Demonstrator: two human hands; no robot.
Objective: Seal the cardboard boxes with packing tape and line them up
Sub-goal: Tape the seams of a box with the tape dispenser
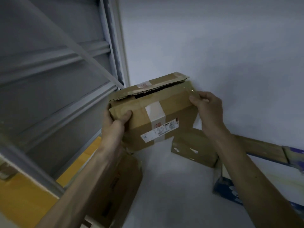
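Observation:
A brown cardboard box (pixel 164 106) with a white tape band and a shipping label is held up in front of a white wall. Its top flap gapes, showing a dark slit with a torn edge. My left hand (pixel 115 122) grips the box's left end, thumb on the near face. At the box's right top corner my right hand (pixel 205 106) pinches a strip of clear packing tape (pixel 189 91), which lies over that corner. The tape roll is not in view.
A second cardboard box (pixel 195 148) lies on the white floor below the right hand. Another box (pixel 121 186) sits under my left forearm. A grey metal shelf frame (pixel 115 46) stands at the left. A blue and white carton (pixel 230 190) lies at the right.

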